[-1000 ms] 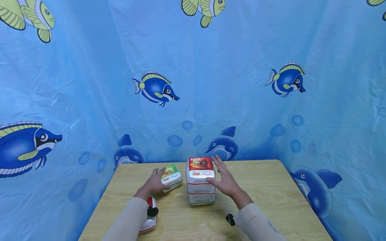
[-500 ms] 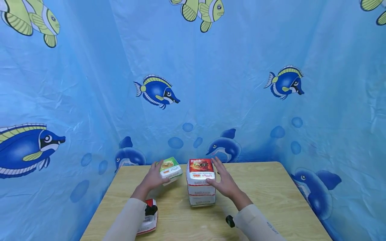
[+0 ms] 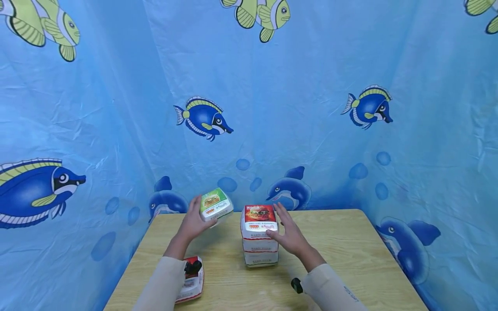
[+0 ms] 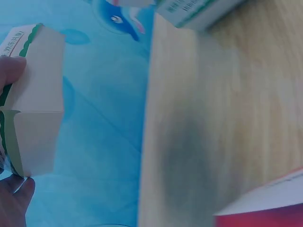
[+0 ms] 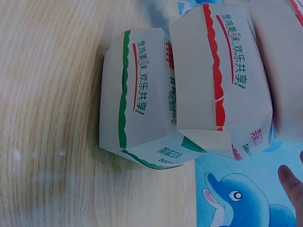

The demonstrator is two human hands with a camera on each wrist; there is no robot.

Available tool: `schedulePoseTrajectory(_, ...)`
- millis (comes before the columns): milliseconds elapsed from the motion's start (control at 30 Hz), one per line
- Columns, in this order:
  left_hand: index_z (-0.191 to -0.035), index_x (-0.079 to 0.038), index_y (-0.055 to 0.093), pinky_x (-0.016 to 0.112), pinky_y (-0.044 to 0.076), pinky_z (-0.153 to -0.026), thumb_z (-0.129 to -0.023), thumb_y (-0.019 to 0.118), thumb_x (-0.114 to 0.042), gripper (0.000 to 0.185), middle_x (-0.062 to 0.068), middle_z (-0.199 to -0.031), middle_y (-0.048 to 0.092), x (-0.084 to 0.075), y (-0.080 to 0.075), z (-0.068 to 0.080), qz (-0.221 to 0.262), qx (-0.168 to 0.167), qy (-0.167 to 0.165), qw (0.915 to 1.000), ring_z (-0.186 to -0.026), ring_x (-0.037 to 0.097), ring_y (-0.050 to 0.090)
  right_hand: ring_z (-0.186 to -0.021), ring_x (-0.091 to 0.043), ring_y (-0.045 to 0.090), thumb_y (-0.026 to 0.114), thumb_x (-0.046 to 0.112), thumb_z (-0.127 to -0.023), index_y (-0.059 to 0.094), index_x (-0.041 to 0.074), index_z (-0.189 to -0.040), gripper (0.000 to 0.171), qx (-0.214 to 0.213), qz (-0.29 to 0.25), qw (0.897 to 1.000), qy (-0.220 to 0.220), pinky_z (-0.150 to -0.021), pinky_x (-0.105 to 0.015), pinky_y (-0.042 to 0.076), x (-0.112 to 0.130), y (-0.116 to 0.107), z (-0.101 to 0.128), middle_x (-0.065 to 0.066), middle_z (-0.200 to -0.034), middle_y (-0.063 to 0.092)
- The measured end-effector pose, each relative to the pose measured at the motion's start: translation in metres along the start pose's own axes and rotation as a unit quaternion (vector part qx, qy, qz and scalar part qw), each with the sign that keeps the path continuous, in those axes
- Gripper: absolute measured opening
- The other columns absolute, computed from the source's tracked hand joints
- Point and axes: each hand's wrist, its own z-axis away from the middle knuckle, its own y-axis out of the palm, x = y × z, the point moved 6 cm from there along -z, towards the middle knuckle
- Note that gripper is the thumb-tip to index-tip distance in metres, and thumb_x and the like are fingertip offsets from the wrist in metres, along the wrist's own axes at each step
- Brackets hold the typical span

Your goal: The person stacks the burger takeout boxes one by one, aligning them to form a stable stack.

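Nearest the person, at the left front of the wooden table (image 3: 342, 242), a red-and-white box (image 3: 192, 283) lies partly under the left forearm; nothing holds it.

A little farther in, near the table's middle, stands a stack of two boxes: a red-topped box (image 3: 258, 221) on a green-trimmed box (image 3: 260, 257). In the right wrist view the red-trimmed one (image 5: 222, 80) sits squarely against the green-trimmed one (image 5: 142, 94), their printed sides aligned. The right hand (image 3: 289, 235) rests against the right side of the upper box with fingers straight and spread, bracing rather than gripping; how firmly it presses cannot be read from here.

Farther and to the left, the left hand (image 3: 193, 222) grips a green-topped box (image 3: 215, 204), fingers curled round its near-left side, thumb on one edge in the left wrist view (image 4: 33, 99). The box is clear of the table, tilted, its top at about the level of the stack's top. It lies just left of the stack and apart from it, with a gap between; the stack's open top sits to the right of the held box, so the left hand is the one carrying, the right the one steadying.

Behind the table hangs a blue curtain (image 3: 311, 86) printed with fish and dolphins.
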Motion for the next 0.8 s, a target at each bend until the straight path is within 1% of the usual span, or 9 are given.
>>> schedulePoseTrajectory(133,-0.157,-0.012,0.011,0.059,0.039,-0.099,-0.072,0.079,-0.057,0.119,0.011,-0.158,0.014,-0.017,-0.012,-0.001,0.017,-0.017,0.024,0.9994,-0.132,0.037,0.034,-0.143,-0.028,0.024,0.064,0.062,-0.085,0.017,0.031,-0.157,0.091,0.002,-0.007,1.0,-0.002,-0.103,-0.051,0.04,-0.002,0.002,0.0,0.005,-0.162,0.009)
schedulePoseTrajectory(200,-0.157,-0.012,0.012,0.059,0.04,-0.098,-0.072,0.08,-0.056,0.117,0.011,-0.158,0.015,-0.025,-0.017,-0.001,0.026,-0.02,0.035,0.9988,-0.133,0.037,0.033,-0.143,-0.028,0.025,0.064,0.061,-0.085,0.018,0.031,-0.157,0.09,0.002,-0.01,1.0,-0.001,-0.102,-0.051,0.04,-0.002,0.003,0.0,0.005,-0.162,0.009)
schedulePoseTrajectory(333,-0.157,-0.011,0.014,0.06,0.04,-0.097,-0.072,0.079,-0.057,0.116,0.012,-0.157,0.017,-0.036,-0.022,-0.002,0.027,-0.024,0.05,0.9981,-0.132,0.037,0.033,-0.142,-0.029,0.026,0.064,0.061,-0.085,0.018,0.031,-0.157,0.09,0.0,-0.014,1.0,0.002,-0.102,-0.052,0.04,-0.002,0.002,-0.002,0.002,-0.162,0.01)
schedulePoseTrajectory(400,-0.156,-0.009,0.016,0.061,0.04,-0.097,-0.073,0.078,-0.058,0.115,0.014,-0.157,0.018,-0.041,-0.024,-0.002,0.027,-0.027,0.057,0.9976,-0.132,0.038,0.034,-0.142,-0.029,0.026,0.063,0.062,-0.085,0.019,0.032,-0.156,0.09,-0.002,-0.012,1.0,0.004,-0.102,-0.053,0.04,-0.002,0.001,-0.002,0.001,-0.162,0.01)
schedulePoseTrajectory(567,-0.156,-0.01,0.018,0.062,0.039,-0.097,-0.072,0.076,-0.063,0.114,0.013,-0.157,0.017,-0.048,-0.027,-0.003,0.036,-0.035,0.052,0.9974,-0.133,0.04,0.033,-0.142,-0.03,0.027,0.064,0.06,-0.086,0.019,0.03,-0.157,0.09,-0.002,-0.017,1.0,-0.004,-0.101,-0.053,0.041,-0.001,0.002,-0.002,0.001,-0.162,0.011)
schedulePoseTrajectory(700,-0.157,-0.013,0.017,0.062,0.037,-0.099,-0.071,0.074,-0.066,0.116,0.011,-0.159,0.014,-0.051,-0.026,-0.004,0.036,-0.029,0.051,0.9977,-0.136,0.039,0.029,-0.142,-0.031,0.026,0.066,0.056,-0.086,0.02,0.026,-0.157,0.089,-0.004,-0.025,1.0,-0.012,-0.1,-0.053,0.041,0.001,0.003,-0.002,0.001,-0.162,0.011)
schedulePoseTrajectory(800,-0.157,-0.013,0.016,0.06,0.038,-0.1,-0.071,0.073,-0.067,0.117,0.01,-0.159,0.015,-0.054,-0.025,-0.004,0.03,-0.027,0.056,0.9976,-0.137,0.037,0.029,-0.143,-0.03,0.025,0.065,0.057,-0.086,0.02,0.026,-0.157,0.089,-0.003,-0.022,1.0,-0.012,-0.101,-0.053,0.041,0.001,0.004,-0.002,0.002,-0.162,0.011)
